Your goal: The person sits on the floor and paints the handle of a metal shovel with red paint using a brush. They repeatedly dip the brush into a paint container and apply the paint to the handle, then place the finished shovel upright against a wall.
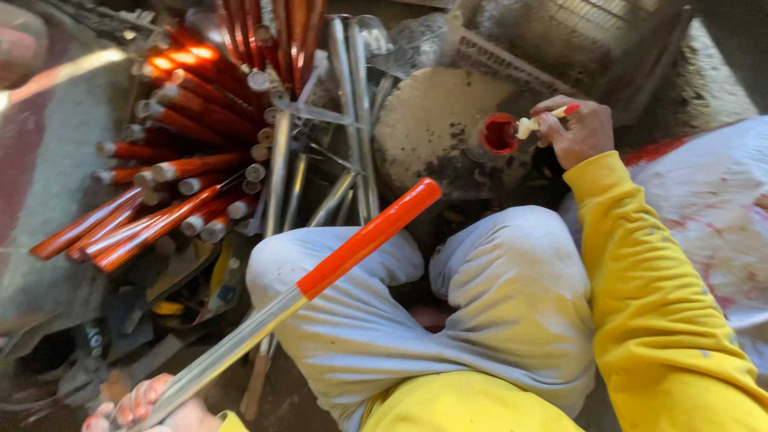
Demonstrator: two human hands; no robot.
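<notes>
Orange-tipped metal rod [320, 280] in left hand [152, 408]; right hand [580, 132] holds brush [544, 120].

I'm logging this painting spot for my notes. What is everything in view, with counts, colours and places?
Held rod: one, bare metal with orange-painted end, diagonal over the knees.
Painted rods: many, orange-red with bare tips, piled at left.
Unpainted rods: several, silver, top centre.
Paint pot: one, red, on a round board.
Brush: one, pale with red tip, at the pot.
Left hand: grips the rod's bare end.
Right hand: holds the brush.
</notes>
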